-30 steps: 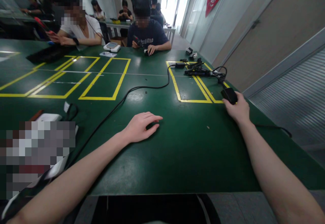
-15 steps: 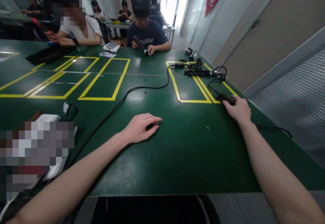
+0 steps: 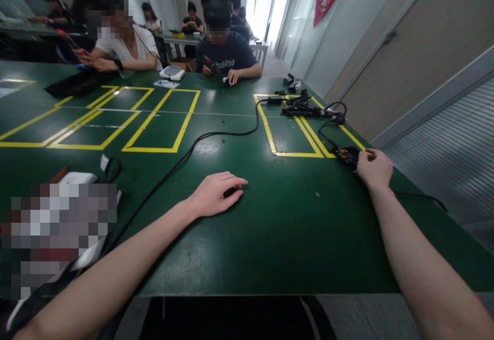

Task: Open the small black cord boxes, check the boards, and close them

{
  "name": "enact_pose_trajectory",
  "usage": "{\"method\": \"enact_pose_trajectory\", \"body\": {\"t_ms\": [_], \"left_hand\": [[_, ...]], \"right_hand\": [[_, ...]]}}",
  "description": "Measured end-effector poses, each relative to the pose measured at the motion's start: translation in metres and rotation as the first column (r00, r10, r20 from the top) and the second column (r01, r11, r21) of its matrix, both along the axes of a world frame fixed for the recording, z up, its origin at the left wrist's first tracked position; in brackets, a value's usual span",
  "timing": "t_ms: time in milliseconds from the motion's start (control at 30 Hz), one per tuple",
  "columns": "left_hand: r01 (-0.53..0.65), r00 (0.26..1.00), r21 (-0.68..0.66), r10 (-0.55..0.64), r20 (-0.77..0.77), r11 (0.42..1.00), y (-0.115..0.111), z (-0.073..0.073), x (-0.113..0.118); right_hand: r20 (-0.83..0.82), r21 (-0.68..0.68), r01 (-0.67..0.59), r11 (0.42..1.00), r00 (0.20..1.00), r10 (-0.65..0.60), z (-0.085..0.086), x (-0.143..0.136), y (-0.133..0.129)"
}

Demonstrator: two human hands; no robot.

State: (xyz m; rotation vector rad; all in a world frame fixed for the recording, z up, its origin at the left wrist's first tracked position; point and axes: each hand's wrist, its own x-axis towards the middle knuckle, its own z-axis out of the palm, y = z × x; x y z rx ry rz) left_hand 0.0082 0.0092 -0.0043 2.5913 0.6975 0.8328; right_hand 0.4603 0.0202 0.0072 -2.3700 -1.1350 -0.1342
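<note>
At the right side of the green table, my right hand point(image 3: 374, 169) grips the near end of a small black power strip point(image 3: 346, 156) between thumb and fingers. Its upper face shows orange and bluish marks. A thin black cord point(image 3: 326, 135) runs from its far end toward a bundle of black cables point(image 3: 304, 107); another cord point(image 3: 420, 195) comes out behind my wrist. My left hand point(image 3: 216, 194) lies on the tabletop near the middle, holding nothing, with the thumb apart from the loosely curved fingers.
Yellow tape rectangles point(image 3: 176, 148) mark the green table point(image 3: 247, 257). A long black cable point(image 3: 193, 142) crosses it left of my left hand. Small black-and-white items point(image 3: 295, 86) lie at the far right. Two people sit opposite, a white device point(image 3: 172, 72) between them. A blurred-out object lies at left.
My right hand has shifted slightly right and its grip has changed. The power strip has turned, so its marked face now shows. My left hand stays in place.
</note>
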Motion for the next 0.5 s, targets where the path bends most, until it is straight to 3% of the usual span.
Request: {"method": "enact_pose_trajectory", "body": {"t_ms": [100, 333, 500], "left_hand": [[-0.005, 1.000, -0.002, 0.005, 0.002, 1.000, 0.000, 0.000, 0.000], [-0.001, 1.000, -0.009, 0.001, 0.002, 1.000, 0.000, 0.000, 0.001], [-0.001, 1.000, -0.008, 0.001, -0.004, 1.000, 0.000, 0.002, 0.001]], "right_hand": [[-0.076, -0.016, 0.067, 0.998, 0.995, -0.068, 0.006, -0.009, -0.001], [-0.089, 0.013, 0.021, 1.000, 0.996, -0.019, 0.021, -0.027, -0.008], [-0.060, 0.036, 0.015, 0.999, 0.998, -0.013, 0.020, -0.017, -0.009]]}}
